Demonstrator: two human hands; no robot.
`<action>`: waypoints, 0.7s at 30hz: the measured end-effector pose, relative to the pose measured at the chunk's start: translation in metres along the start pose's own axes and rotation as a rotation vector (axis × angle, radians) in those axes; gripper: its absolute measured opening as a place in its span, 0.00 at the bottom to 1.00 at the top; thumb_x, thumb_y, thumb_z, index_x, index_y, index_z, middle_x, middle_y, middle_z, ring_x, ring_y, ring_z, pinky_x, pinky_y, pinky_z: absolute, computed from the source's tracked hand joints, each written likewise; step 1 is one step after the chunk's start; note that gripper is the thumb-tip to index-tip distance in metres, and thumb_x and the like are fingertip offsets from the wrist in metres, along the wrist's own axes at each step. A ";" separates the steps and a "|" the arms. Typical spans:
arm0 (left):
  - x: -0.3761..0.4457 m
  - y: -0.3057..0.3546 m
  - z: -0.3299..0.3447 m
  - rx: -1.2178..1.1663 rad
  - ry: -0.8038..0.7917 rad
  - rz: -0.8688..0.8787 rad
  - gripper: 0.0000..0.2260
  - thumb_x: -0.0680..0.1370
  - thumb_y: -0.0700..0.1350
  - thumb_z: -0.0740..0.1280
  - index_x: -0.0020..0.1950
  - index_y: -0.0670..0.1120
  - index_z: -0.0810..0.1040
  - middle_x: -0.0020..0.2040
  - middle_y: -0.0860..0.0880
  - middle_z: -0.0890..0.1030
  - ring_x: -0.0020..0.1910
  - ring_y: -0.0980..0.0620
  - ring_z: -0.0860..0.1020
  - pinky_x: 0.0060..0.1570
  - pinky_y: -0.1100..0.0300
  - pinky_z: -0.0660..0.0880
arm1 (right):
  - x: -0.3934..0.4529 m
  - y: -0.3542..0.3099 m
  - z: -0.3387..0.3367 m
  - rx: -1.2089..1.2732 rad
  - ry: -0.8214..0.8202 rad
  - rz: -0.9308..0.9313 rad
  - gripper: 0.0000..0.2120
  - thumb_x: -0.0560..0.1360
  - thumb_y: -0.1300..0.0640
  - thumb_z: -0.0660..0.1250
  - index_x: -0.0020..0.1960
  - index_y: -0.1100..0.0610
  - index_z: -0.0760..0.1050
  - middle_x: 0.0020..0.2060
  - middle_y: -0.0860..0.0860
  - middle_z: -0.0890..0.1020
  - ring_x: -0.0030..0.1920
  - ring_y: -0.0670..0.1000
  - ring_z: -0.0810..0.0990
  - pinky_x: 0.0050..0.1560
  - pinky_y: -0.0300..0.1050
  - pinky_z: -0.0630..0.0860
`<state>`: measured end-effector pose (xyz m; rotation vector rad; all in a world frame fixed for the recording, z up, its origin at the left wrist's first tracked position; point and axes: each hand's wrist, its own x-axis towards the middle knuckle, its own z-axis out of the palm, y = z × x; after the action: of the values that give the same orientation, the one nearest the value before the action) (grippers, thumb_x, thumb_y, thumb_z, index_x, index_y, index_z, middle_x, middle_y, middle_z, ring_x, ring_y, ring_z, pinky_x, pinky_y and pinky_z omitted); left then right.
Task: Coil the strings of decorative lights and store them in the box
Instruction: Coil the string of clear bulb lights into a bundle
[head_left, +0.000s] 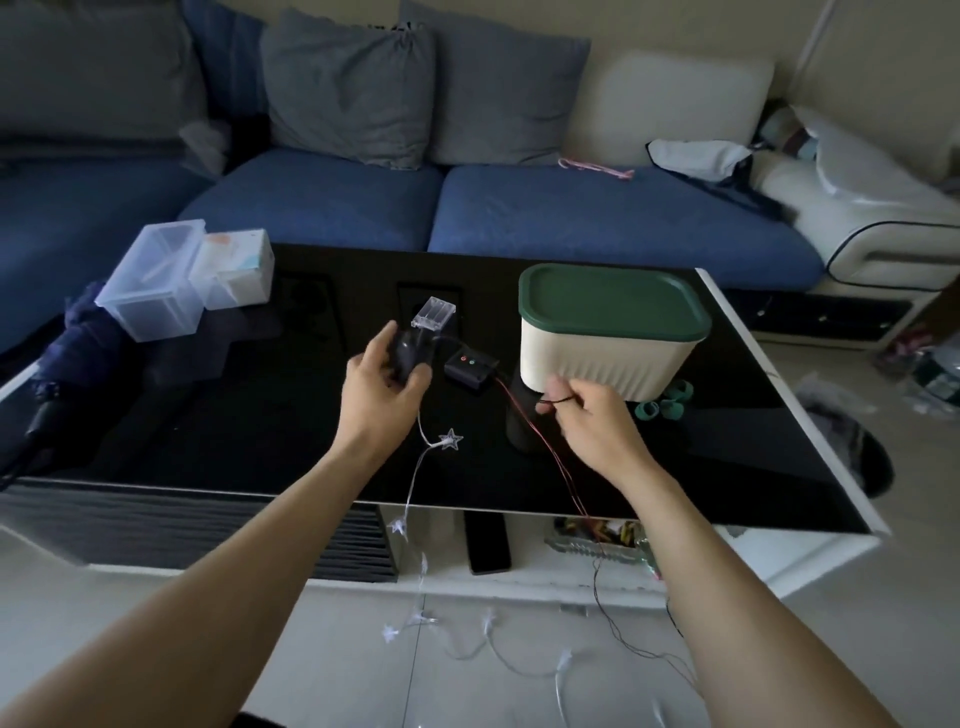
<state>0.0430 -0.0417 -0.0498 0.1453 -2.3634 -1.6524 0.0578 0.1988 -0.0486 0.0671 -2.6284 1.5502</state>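
Two light strings remain unstored: left hand (387, 376) grips a dark coil (410, 353), right hand (587, 410) fingers pinch thin wire (524, 421); star string (451, 440) trails off the worktop's front edge; box (613, 332) lidded.

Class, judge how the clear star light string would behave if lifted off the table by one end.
The star light string is probably floppy: it droops over the table edge and curls loosely on the floor. It likely feels light, since its wire looks thin. The trailing stars may snag or tangle.
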 end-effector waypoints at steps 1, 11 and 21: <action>-0.014 0.007 0.003 -0.148 -0.068 -0.096 0.26 0.79 0.45 0.69 0.76 0.52 0.66 0.58 0.50 0.76 0.52 0.56 0.79 0.53 0.63 0.77 | -0.009 -0.011 -0.005 0.126 -0.038 0.028 0.18 0.84 0.51 0.59 0.42 0.56 0.80 0.25 0.43 0.75 0.29 0.44 0.72 0.39 0.42 0.73; -0.117 0.056 0.023 -0.608 -0.947 -0.512 0.25 0.78 0.56 0.64 0.74 0.57 0.65 0.60 0.38 0.77 0.50 0.35 0.81 0.49 0.41 0.80 | -0.084 -0.057 -0.067 0.914 -0.648 0.067 0.15 0.63 0.54 0.83 0.43 0.59 0.82 0.24 0.45 0.64 0.24 0.43 0.56 0.25 0.37 0.52; -0.165 0.034 0.063 0.091 -1.172 -0.128 0.13 0.84 0.50 0.58 0.45 0.52 0.79 0.62 0.52 0.81 0.56 0.61 0.79 0.59 0.62 0.75 | -0.113 -0.020 -0.083 0.769 -0.229 0.274 0.13 0.78 0.52 0.65 0.43 0.61 0.79 0.26 0.48 0.64 0.26 0.45 0.61 0.27 0.38 0.58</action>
<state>0.1872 0.0650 -0.0632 -0.9229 -3.2436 -1.9998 0.1768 0.2606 -0.0030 -0.0730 -2.0680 2.7014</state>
